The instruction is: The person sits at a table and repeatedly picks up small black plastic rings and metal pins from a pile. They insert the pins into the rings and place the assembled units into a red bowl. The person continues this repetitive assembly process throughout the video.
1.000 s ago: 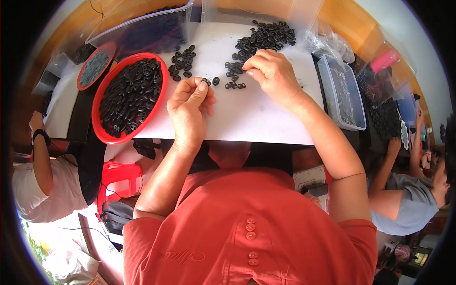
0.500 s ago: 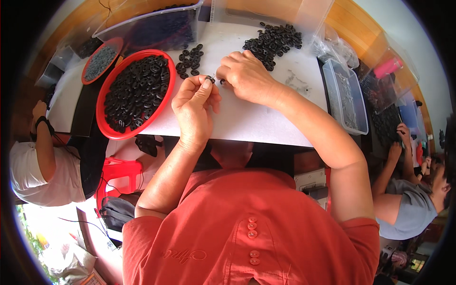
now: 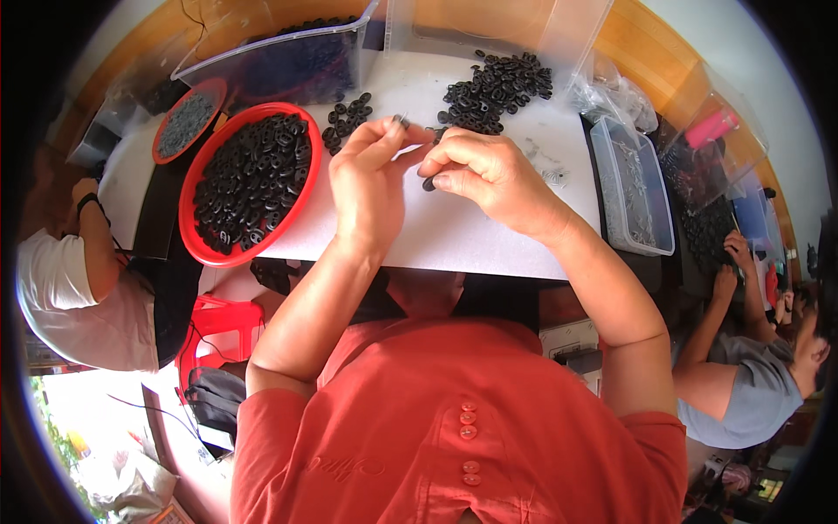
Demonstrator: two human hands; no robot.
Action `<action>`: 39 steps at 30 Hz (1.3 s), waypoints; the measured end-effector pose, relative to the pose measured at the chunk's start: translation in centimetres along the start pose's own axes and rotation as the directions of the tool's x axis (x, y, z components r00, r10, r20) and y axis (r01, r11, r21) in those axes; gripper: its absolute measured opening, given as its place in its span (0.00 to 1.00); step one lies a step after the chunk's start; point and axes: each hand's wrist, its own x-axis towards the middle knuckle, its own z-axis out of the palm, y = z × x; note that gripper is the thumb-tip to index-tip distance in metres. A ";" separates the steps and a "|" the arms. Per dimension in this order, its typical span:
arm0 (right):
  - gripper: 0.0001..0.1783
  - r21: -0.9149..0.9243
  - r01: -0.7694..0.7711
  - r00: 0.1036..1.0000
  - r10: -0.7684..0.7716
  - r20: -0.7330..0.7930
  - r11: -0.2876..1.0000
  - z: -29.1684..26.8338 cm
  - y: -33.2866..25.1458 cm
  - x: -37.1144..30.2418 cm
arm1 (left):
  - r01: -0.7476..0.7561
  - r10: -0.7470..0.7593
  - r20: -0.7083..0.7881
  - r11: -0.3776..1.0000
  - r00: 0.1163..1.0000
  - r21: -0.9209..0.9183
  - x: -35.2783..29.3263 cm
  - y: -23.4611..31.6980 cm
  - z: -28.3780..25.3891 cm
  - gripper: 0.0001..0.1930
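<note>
My left hand (image 3: 365,188) is raised over the white table, pinching a small dark part (image 3: 401,120) between thumb and forefinger. Thin pale wire seems to stick up from that part; its exact shape is too small to make out. Close beside it, my right hand (image 3: 502,179) is closed on a black oval piece (image 3: 429,183), held at the thumb and fingertips. The fingers of both hands almost meet. Beyond my left hand lies a small group of black oval pieces (image 3: 350,114). A larger heap of similar pieces (image 3: 497,90) spreads past my right hand.
To the left, a red basin (image 3: 312,166) brims with black pieces; behind it are a red bowl of grey parts (image 3: 186,122) and a clear bin (image 3: 297,65). A clear tray of small metal parts (image 3: 668,218) sits right. People work at both sides.
My left hand has moved up and slightly right with its small part. My right hand has come nearer to me and to the right, keeping its black oval piece.
</note>
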 end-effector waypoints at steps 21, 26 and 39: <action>0.07 -0.200 -0.036 0.991 0.009 -0.136 0.979 1.7 0.8 -0.5 | 0.447 -0.341 0.293 0.746 0.893 -0.494 1.7 -2.5 0.2 0.10; 0.05 0.200 -0.313 0.931 0.342 -0.127 0.928 0.8 0.3 0.2 | 0.415 -0.360 0.208 0.807 0.910 -0.420 2.1 -2.9 -0.9 0.09; 0.09 0.412 -0.484 0.830 0.554 -0.061 0.772 -3.6 2.0 0.2 | 0.104 -0.108 0.006 0.965 0.994 0.240 0.2 -1.9 1.5 0.07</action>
